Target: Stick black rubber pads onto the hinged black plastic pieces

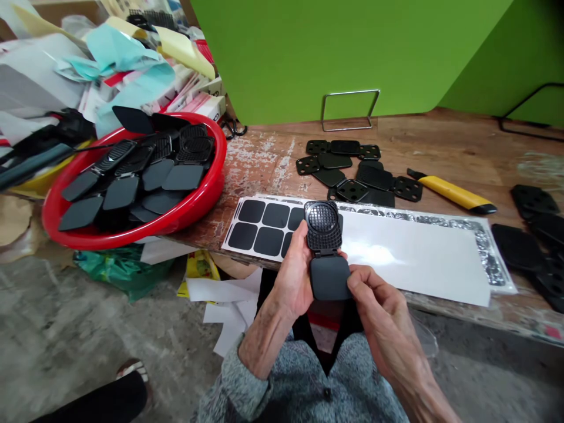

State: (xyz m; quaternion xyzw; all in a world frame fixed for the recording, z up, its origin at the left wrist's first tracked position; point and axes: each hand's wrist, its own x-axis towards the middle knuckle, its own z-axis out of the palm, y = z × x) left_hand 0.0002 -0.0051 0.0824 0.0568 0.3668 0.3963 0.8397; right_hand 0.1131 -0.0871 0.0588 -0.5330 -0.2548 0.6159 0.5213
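Note:
My left hand [293, 279] is closed around a black hinged plastic part [324, 226], held unfolded above the table's front edge. Its upper half shows a grid and a round ridged area; the lower half has a smooth, dark rounded-square face. With thumb and fingers, my right hand [379, 302] pinches the right edge of that lower half. Just behind lies a white sticker sheet [261, 223] with rows of black rounded squares, partly covered by my left hand and the part. A blank white sheet [414, 252] lies to its right.
A red basin [194, 220] at the left holds many similar black parts. More black pieces [343, 161] lie behind the sheets and at the far right. A yellow cutter knife [453, 192], a wire stand [348, 128] and a green panel [330, 53] are farther back.

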